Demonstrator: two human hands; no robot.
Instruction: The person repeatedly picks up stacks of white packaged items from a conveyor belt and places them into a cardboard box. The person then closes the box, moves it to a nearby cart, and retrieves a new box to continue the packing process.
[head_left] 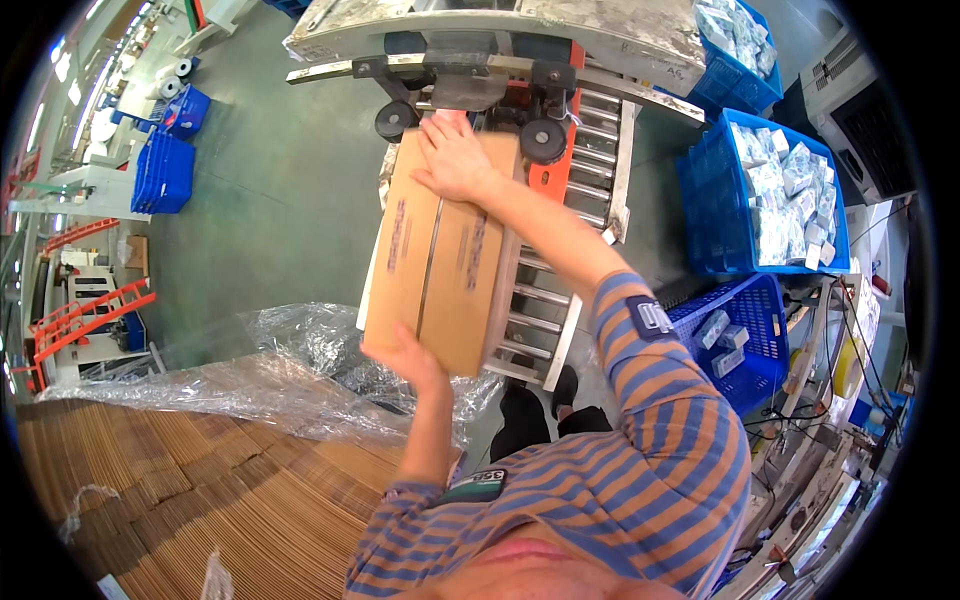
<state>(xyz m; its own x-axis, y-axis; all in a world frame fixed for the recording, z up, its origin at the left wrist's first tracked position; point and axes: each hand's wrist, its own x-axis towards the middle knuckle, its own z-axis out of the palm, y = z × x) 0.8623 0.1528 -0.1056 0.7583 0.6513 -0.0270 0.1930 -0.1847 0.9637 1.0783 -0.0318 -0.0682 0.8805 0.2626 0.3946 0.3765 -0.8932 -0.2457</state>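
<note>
A closed brown cardboard box (455, 270) lies on the roller conveyor (540, 295), its far end at the mouth of a carton sealing machine (470, 75). A narrow seam runs lengthwise down its top, with dark print on both flaps. My right hand (455, 160) lies flat on the far part of the top, fingers stretched toward the machine. Beside its fingertips is a small pinkish-red patch I cannot make out. At the near left corner, my left hand (412, 362) grips the box, thumb on the top edge; its other fingers are partly hidden.
Black rollers (543, 141) flank the box's far end. On the right stand a blue crate (710, 215) of small wrapped packs and a tilted blue basket (750, 310). Stacked flat cardboard (200, 480) and clear plastic film (310, 345) lie at the near left.
</note>
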